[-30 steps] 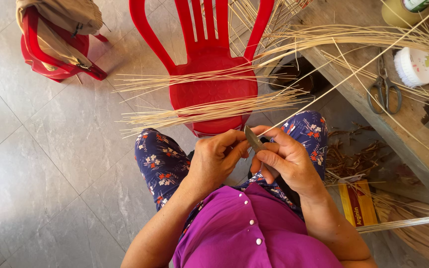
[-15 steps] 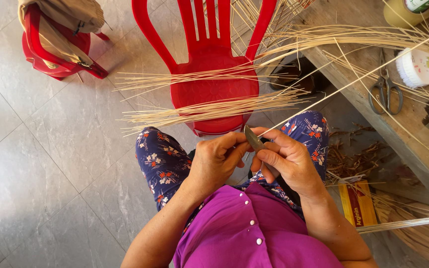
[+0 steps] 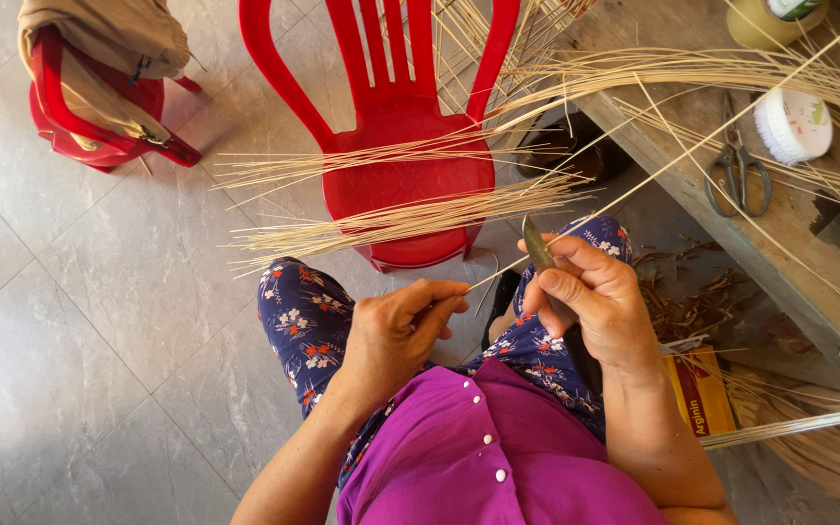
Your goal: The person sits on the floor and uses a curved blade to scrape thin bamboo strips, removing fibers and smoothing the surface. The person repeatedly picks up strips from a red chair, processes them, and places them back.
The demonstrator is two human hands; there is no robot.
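Observation:
My right hand (image 3: pixel 590 297) grips a small knife (image 3: pixel 536 243) with its blade pointing up, over my right knee. One long thin bamboo strip (image 3: pixel 692 146) runs from the blade up to the right across the bench. My left hand (image 3: pixel 402 331) pinches the near end of that strip, a little left of the knife, above my flowered trousers (image 3: pixel 298 316). Bundles of thin strips (image 3: pixel 381 224) lie across the seat of a red plastic chair (image 3: pixel 396 126) just in front of my knees.
A wooden bench (image 3: pixel 731 224) on the right carries scissors (image 3: pixel 736 165), a white round tub (image 3: pixel 794 124), a yellowish jar (image 3: pixel 765 19) and more strips. A red stool with a tan bag (image 3: pixel 99 78) stands at the far left. Shavings (image 3: pixel 692 301) and a yellow box (image 3: pixel 697 389) lie on the tiled floor.
My hands have drawn apart: the left has slid left along the strip, away from the knife. The right hand and the blade stay in place.

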